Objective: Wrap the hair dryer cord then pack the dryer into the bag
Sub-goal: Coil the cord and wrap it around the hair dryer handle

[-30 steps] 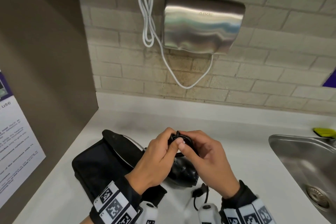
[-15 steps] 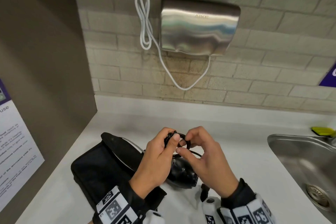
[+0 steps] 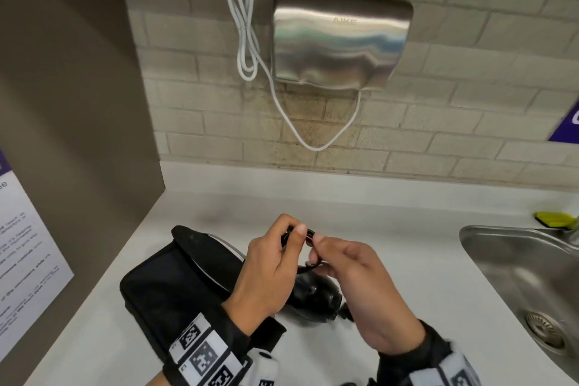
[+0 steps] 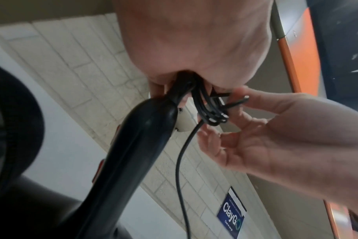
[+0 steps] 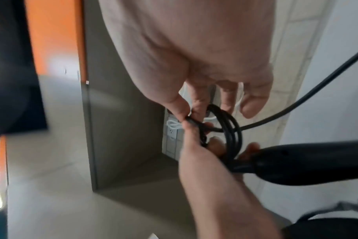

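Observation:
The black hair dryer [image 3: 313, 294] stands head-down on the counter, its handle [image 4: 137, 145] pointing up. My left hand [image 3: 275, 263] grips the top of the handle together with several loops of black cord [image 4: 210, 110]. My right hand [image 3: 347, 273] pinches a strand of the cord [image 5: 194, 122] between thumb and forefinger beside the coil [image 5: 231, 129]. A loose length of cord [image 4: 180, 169] hangs down from the coil. The black bag [image 3: 175, 285] lies flat on the counter left of the dryer, under my left wrist.
A steel sink [image 3: 520, 276] is set in the white counter [image 3: 391, 229] at the right, with a yellow-green sponge [image 3: 554, 219] behind it. A metal hand dryer [image 3: 341, 37] and its white cable [image 3: 247, 41] hang on the brick wall. A brown panel [image 3: 62, 103] closes the left side.
My right hand has drawn a strand of cord out to the right of the coil and shifted its pinch. The left hand keeps its hold on the handle and loops.

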Tool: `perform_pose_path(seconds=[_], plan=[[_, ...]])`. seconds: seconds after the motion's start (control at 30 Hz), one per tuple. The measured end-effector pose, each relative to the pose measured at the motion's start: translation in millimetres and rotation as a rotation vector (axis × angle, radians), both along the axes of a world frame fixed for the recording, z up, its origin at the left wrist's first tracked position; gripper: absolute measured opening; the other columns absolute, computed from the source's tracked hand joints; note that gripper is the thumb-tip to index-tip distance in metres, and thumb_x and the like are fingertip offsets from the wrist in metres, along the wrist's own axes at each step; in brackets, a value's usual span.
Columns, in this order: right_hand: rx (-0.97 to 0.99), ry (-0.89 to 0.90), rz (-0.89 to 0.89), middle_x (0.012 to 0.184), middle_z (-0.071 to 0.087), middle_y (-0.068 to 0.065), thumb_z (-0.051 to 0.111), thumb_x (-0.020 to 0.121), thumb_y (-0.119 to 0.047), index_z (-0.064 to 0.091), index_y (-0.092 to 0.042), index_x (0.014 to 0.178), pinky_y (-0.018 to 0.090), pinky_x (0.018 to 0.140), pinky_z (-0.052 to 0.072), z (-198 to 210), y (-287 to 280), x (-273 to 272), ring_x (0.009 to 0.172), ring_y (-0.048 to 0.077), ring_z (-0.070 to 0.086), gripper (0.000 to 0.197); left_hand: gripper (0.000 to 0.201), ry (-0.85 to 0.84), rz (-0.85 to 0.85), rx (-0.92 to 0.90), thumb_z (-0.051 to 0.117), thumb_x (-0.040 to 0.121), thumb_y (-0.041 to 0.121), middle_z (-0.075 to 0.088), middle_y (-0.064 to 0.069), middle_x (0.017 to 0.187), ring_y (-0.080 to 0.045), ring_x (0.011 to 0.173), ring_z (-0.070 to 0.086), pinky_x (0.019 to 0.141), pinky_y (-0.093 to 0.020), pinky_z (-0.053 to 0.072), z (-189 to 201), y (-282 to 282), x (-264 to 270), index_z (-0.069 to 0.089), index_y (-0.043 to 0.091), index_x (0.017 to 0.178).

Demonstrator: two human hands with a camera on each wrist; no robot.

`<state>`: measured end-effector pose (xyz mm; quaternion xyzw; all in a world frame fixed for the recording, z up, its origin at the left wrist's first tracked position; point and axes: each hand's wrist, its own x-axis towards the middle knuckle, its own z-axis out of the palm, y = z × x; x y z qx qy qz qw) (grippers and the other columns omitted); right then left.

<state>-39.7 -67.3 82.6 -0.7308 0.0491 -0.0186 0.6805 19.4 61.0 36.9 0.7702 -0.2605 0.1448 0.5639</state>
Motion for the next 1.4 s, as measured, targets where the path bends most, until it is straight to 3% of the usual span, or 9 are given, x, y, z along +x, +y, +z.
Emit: perform_pose_path(seconds=[0.17,0.37,0.57,0.73,0.83,0.93,1.0,1.17,1.4], plan=[[-0.173,-0.074,-0.112,0.101,0.067,-0.015,0.072,0.084,-0.036,0.075,-0.026,0.078,0.013,0.070,0.046,5,-7,-14,0.079,0.005,0.065,0.012,0.027,-0.022,0.019,0.009,0.036,0.099,0.051,0.050,0.001,0.055,-0.016,0.045,0.044,0.048,-0.038,0.043,1,-2,1,0.052,0.031,0.089],[-0.041,-0.034,-0.003,0.080,0.075,0.008,0.059,0.095,-0.021,0.075,-0.013,0.081,0.011,0.066,0.049,7,-16,-20,0.077,0.013,0.069,0.022,0.029,-0.066,0.064,0.111,0.032,0.099,0.055,0.051,0.018,0.058,-0.007,0.046,0.043,0.050,-0.022,0.032,-3,-3,3,0.049,0.032,0.092],[0.309,0.065,0.070,0.046,0.030,-0.002,0.056,0.096,-0.028,0.067,-0.001,0.086,0.026,0.052,0.040,9,-27,-16,0.048,0.020,0.036,0.031,0.026,-0.074,0.091,0.179,0.034,0.100,0.048,0.053,0.025,0.062,-0.004,0.049,0.045,0.051,-0.022,0.029,-2,-4,3,0.051,0.028,0.095],[0.147,-0.038,0.203,0.060,0.056,0.005,0.070,0.079,-0.037,0.069,-0.015,0.071,0.026,0.078,0.047,8,-40,-22,0.077,0.027,0.062,0.023,0.025,-0.034,0.098,0.129,0.037,0.101,0.044,0.052,0.020,0.055,-0.006,0.045,0.042,0.050,-0.021,0.028,0,1,11,0.052,0.024,0.096],[0.304,0.034,0.210,0.054,0.045,0.003,0.075,0.078,-0.033,0.071,-0.006,0.089,0.027,0.051,0.048,9,-45,-27,0.045,0.023,0.055,0.030,0.026,-0.036,0.090,0.121,0.036,0.100,0.047,0.048,0.012,0.051,-0.007,0.045,0.042,0.050,-0.022,0.030,-3,4,13,0.052,0.027,0.095],[0.366,0.130,0.159,0.054,0.041,0.004,0.070,0.088,-0.025,0.069,-0.002,0.093,0.013,0.033,0.024,16,-49,-32,0.027,0.009,0.028,0.024,0.029,-0.031,0.082,0.118,0.035,0.099,0.050,0.053,0.016,0.058,-0.006,0.047,0.044,0.050,-0.018,0.030,-3,4,14,0.052,0.027,0.094],[0.312,0.106,0.186,0.055,0.045,0.005,0.074,0.084,-0.031,0.070,-0.004,0.090,0.018,0.035,0.029,18,-54,-34,0.031,0.013,0.036,0.028,0.029,-0.030,0.083,0.106,0.034,0.099,0.050,0.052,0.015,0.058,-0.006,0.048,0.044,0.051,-0.018,0.031,-3,4,14,0.052,0.027,0.093],[0.243,0.003,0.230,0.058,0.053,0.010,0.087,0.064,-0.047,0.070,-0.007,0.093,0.040,0.085,0.057,19,-58,-38,0.081,0.038,0.070,0.052,0.027,-0.025,0.087,0.099,0.036,0.100,0.046,0.051,0.017,0.054,-0.006,0.044,0.040,0.049,-0.015,0.028,-3,7,16,0.053,0.025,0.095],[0.570,-0.110,-0.029,0.053,0.045,0.004,0.051,0.090,-0.019,0.060,-0.002,0.096,0.040,0.063,0.062,38,-34,-37,0.047,0.020,0.060,0.020,0.032,-0.028,0.055,0.148,0.032,0.099,0.049,0.052,0.022,0.057,-0.005,0.047,0.043,0.049,-0.015,0.028,0,4,7,0.053,0.025,0.096]])
